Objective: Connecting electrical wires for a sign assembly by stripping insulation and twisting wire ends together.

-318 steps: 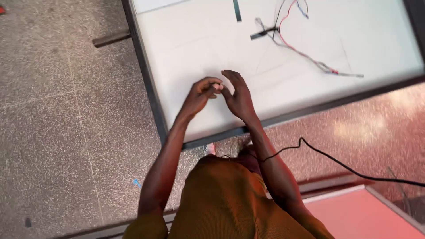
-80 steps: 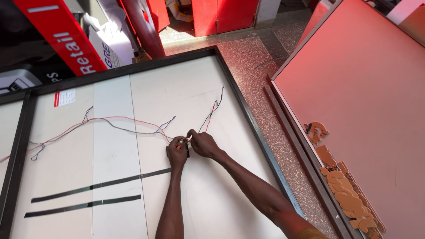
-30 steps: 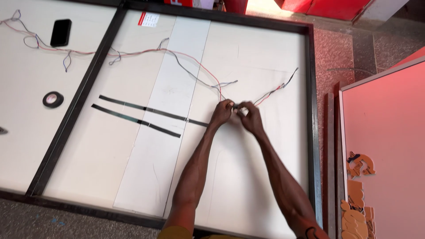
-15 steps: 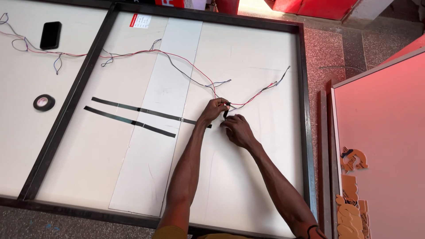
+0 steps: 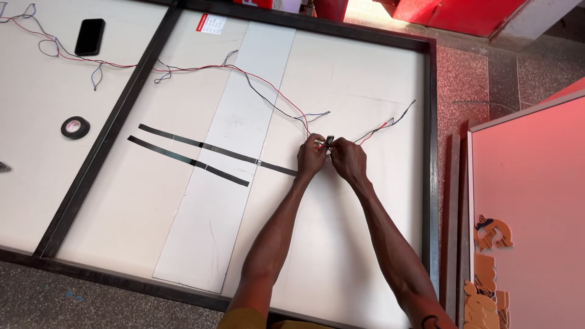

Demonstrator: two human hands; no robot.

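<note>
While both hands meet over the white black-framed panel (image 5: 365,256), left hand (image 5: 311,159) and right hand (image 5: 347,161) each pinch thin red-and-black wire ends (image 5: 323,144) at a small dark connector. Risk, I'd judge: strands slipping apart if tugged.

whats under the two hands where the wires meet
The left hand and right hand pinch red and black wires above the white panel. The wire ends between the fingers are covered.
</note>
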